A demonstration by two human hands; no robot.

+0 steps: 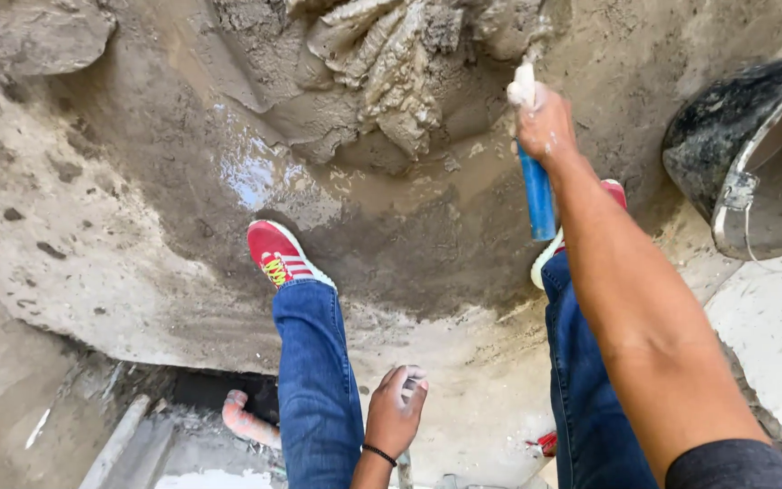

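Nearest the camera, the left hand [397, 409] hangs beside the left thigh, fingers [412, 380] loosely curled with nothing in them; a dark band circles the wrist. Both legs wear blue jeans [317, 380]. Beside the left leg, low down, a pinkish hose [244, 421] lies on the rough floor [11, 380].

Farther out, the left red shoe [275, 251] stands at the edge of wet grey mortar [391, 208] spread over a pale, crusted slab [74, 226]. The right shoe [615, 190] is mostly hidden behind the forearm.

The right hand [545, 127] reaches out over the wet patch, fingers closed around a blue tool handle [537, 195] that points down toward the right foot; its whitish upper end shows above the fist. What sort of tool it is I cannot tell, as its working end seems hidden.

Beyond, a ridged heap of thick mortar [400, 63] sits at the top. A black bucket [726, 136] lies tipped on its side at right.
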